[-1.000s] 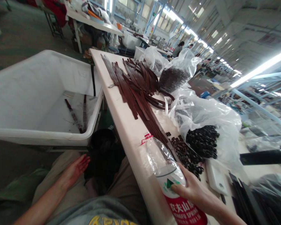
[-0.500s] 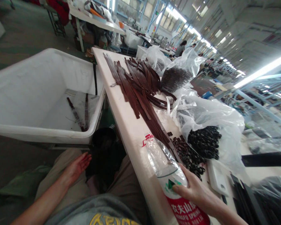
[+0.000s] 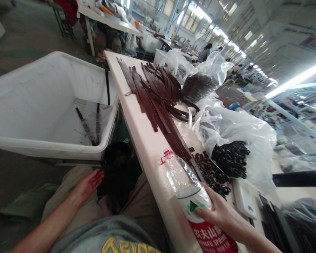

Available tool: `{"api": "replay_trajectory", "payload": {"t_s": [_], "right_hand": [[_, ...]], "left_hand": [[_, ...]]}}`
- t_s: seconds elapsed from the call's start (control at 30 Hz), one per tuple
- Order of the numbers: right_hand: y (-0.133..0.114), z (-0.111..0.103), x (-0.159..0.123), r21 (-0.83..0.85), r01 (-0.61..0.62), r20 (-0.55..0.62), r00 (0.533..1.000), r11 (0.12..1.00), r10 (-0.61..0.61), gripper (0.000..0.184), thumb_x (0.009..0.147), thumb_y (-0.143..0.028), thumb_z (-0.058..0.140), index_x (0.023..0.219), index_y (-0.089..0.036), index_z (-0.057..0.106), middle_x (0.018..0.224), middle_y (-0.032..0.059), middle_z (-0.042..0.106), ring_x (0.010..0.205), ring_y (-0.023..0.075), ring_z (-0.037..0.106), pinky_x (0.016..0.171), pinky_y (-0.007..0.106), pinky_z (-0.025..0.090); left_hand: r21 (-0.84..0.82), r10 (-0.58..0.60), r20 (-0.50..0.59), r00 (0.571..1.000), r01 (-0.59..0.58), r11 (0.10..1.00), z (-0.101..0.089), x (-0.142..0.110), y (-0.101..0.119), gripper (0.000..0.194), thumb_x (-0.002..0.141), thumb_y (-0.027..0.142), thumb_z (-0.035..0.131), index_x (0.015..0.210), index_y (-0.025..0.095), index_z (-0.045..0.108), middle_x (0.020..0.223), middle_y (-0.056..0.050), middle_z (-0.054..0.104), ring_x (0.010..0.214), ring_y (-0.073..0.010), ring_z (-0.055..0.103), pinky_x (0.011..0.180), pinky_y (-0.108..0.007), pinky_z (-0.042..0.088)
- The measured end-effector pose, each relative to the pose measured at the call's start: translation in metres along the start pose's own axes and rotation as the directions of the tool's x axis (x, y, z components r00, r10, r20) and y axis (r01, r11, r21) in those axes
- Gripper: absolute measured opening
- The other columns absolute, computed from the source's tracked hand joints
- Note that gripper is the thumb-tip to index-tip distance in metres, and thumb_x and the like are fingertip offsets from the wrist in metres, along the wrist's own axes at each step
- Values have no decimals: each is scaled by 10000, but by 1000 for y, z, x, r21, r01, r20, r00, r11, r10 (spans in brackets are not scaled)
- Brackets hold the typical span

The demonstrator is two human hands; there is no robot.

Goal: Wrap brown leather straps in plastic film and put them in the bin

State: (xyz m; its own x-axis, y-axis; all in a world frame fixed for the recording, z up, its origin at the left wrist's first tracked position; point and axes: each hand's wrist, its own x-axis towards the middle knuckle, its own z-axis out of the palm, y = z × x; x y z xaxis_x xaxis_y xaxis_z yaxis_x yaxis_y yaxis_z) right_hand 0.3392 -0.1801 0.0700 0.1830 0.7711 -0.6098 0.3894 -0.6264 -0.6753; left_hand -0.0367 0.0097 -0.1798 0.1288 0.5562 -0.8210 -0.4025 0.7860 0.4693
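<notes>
My right hand (image 3: 213,207) is wrapped round a clear plastic water bottle (image 3: 184,175) with a red and white label. The bottle lies tilted over the near edge of the table, its neck with a red ring pointing away from me. My left hand (image 3: 89,184) rests palm up above my thigh, fingers stretched out and nothing in it. Beyond the bottle, long brown strips (image 3: 158,109) lie in a loose bundle along the table (image 3: 137,123). Right of the bottle is a heap of small dark loops (image 3: 210,172).
A large white bin (image 3: 42,98) stands to the left, with two dark wrapped strips (image 3: 85,124) inside. Clear plastic bags (image 3: 234,119) holding black parts, a white box-like object (image 3: 243,200) and black strips (image 3: 276,221) lie on the right. A black bucket (image 3: 117,153) is under the table edge.
The view has shifted very slightly. Both hands keep their places, and the bottle stays in my right hand.
</notes>
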Motion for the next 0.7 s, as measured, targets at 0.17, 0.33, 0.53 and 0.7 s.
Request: {"api": "replay_trajectory", "payload": {"t_s": [0.17, 0.33, 0.53, 0.7], "right_hand": [[0, -1, 0, -5, 20, 0, 1000, 1000, -20, 657, 784, -503, 687, 1315, -170, 488, 1117, 83, 710, 1007, 302, 669, 835, 375, 552], [0, -1, -1, -6, 13, 4, 1000, 1000, -13, 685, 786, -498, 691, 1341, -169, 460, 1139, 91, 704, 1030, 305, 665, 856, 374, 546], [1, -3, 0, -9, 5, 5, 1000, 1000, -5, 704, 785, -500, 687, 1358, -175, 438, 1136, 91, 703, 1031, 310, 666, 860, 385, 553], [1, -3, 2, -34, -8, -8, 1000, 999, 8, 708, 785, -483, 684, 1369, -169, 435, 1077, 83, 719, 1006, 301, 672, 848, 378, 555]], "left_hand": [[-1, -5, 16, 1000, 5, 1000, -3, 3, -1, 169, 929, 87, 488, 913, 163, 638, 835, -31, 734, 735, -121, 707, 691, -208, 559], [-5, -2, 19, 1000, 2, 1000, -4, 6, -2, 172, 931, 91, 485, 926, 164, 640, 842, -36, 735, 747, -125, 713, 703, -208, 561], [-11, -8, 0, 1000, 8, 1000, -4, 7, -2, 167, 926, 113, 502, 924, 175, 657, 851, -52, 730, 739, -129, 710, 701, -211, 551], [-13, -21, -15, 1000, 21, 1000, -2, 5, -1, 163, 922, 129, 516, 918, 183, 670, 867, -54, 727, 761, -136, 707, 726, -222, 541]]}}
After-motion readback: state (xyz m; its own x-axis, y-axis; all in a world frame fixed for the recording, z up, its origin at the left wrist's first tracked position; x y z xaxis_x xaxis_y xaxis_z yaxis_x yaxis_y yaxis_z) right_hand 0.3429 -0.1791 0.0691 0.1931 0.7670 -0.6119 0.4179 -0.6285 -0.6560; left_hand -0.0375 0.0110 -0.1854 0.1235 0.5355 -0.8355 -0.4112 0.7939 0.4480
